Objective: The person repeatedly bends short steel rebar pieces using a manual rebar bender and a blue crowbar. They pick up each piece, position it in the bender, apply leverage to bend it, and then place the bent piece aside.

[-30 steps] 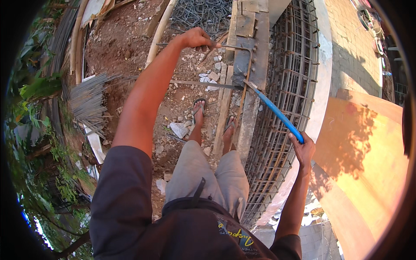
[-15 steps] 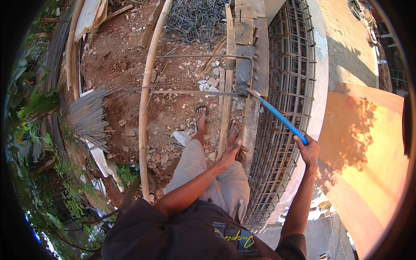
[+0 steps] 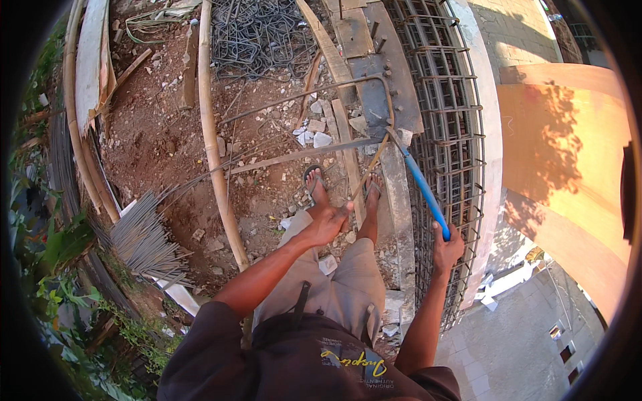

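My right hand (image 3: 447,251) is wrapped round the lower end of a blue-handled bar bender (image 3: 426,190). The bender's head meets a thin steel rod (image 3: 301,97) at the edge of a dark metal plate (image 3: 368,90) with upright pegs. From the left the rod runs to the plate, turns a corner round the pegs, then angles back toward me from the bender's head. My left hand (image 3: 326,225) is closed at the rod's near end, above my sandalled feet. Its fingers partly hide that end.
A long rebar cage (image 3: 448,134) stands right of the plate, beside a pale wall edge (image 3: 491,134). Bent steel stirrups (image 3: 257,37) are heaped at the far side. A bamboo pole (image 3: 212,147) and a bundle of cut rods (image 3: 147,234) lie left, over rubble.
The rod's near part has bent leftward at the bender's head. My left hand has moved left with its end; my right hand has swung the blue handle left and nearer.
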{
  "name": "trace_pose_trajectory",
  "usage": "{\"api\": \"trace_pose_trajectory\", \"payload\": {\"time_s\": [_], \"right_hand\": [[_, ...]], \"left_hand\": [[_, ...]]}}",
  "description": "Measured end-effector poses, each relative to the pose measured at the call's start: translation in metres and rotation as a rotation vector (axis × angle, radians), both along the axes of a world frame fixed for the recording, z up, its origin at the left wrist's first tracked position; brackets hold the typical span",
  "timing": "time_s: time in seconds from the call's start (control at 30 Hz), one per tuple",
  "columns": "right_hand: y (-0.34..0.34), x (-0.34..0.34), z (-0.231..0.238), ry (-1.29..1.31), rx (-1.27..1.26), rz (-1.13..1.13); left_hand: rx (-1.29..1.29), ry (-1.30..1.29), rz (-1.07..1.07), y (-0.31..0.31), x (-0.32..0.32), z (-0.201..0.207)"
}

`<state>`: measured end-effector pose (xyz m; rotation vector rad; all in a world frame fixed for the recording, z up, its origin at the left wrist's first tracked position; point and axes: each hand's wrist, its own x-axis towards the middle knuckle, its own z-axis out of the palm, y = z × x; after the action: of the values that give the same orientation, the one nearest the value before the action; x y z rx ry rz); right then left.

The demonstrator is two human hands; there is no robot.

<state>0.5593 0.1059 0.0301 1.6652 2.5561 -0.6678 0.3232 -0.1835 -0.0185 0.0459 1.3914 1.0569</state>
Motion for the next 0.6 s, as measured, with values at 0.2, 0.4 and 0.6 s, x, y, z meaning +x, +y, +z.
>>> {"api": "trace_pose_trajectory", "payload": {"time_s": [0.2,0.4,0.6], "right_hand": [[-0.035,-0.008,0.051,-0.128,-0.044,-0.015],[-0.027,-0.022,0.086,-0.166,0.085,0.057],[-0.022,-0.008,0.089,-0.100,-0.234,0.091]], "left_hand": [[-0.063,0.329,-0.003,-0.007,0.010,0.010],[-0.256,0.354,0.044,0.007,0.012,0.051],[-0.348,0.309,0.078,0.009,0.015,0.046]]}}
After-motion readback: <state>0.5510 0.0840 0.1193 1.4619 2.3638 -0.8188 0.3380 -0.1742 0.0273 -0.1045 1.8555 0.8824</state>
